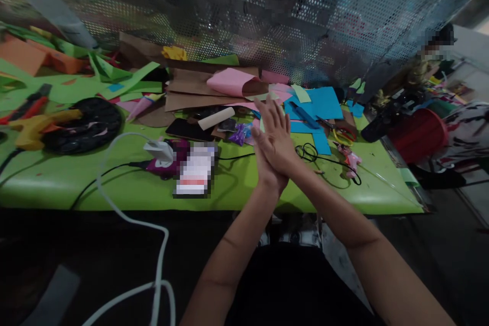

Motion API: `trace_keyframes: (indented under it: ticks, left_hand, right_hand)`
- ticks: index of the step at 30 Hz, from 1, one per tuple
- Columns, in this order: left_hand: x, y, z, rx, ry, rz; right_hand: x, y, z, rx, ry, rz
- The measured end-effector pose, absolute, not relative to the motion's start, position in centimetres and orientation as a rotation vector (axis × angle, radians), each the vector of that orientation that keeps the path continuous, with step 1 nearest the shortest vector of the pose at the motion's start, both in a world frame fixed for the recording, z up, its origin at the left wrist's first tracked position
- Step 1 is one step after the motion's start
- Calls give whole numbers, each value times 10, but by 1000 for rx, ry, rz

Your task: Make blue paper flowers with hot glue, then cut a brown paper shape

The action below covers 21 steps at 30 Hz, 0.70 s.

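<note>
My right hand (281,146) lies flat against my left hand (265,167), palm to palm, above the green-covered table (237,198). Its fingers are stretched out and slightly apart. Most of my left hand's fingers are hidden behind it, though that hand also looks flat. Neither hand shows anything held. Just left of them are a shiny purple piece (240,134) and a pale rolled tube (216,118). Blue paper (324,103) and a looped black cord (306,152) lie to their right. Behind them rests a curled pink sheet (231,82).
A phone with a lit screen (196,169) and a white charger plug (158,150) are near the front edge. Pliers (32,104), a yellow glue gun (34,130) and a black coil (89,127) are at left. Perforated metal (244,15) stands behind; a red bucket (416,135) is at right.
</note>
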State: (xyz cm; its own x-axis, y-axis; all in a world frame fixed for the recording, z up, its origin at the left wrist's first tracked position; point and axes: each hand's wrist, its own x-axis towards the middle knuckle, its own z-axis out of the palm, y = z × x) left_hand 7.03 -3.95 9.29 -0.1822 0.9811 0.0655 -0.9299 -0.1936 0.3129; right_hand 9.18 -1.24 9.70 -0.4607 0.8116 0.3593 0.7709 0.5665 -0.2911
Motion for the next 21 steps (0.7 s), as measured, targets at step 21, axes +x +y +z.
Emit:
trace_keyframes:
  ticks: [21]
  left_hand:
    - [71,-30,79,132,416,1697]
  right_hand:
    - [86,-10,83,-1291,-2228,355]
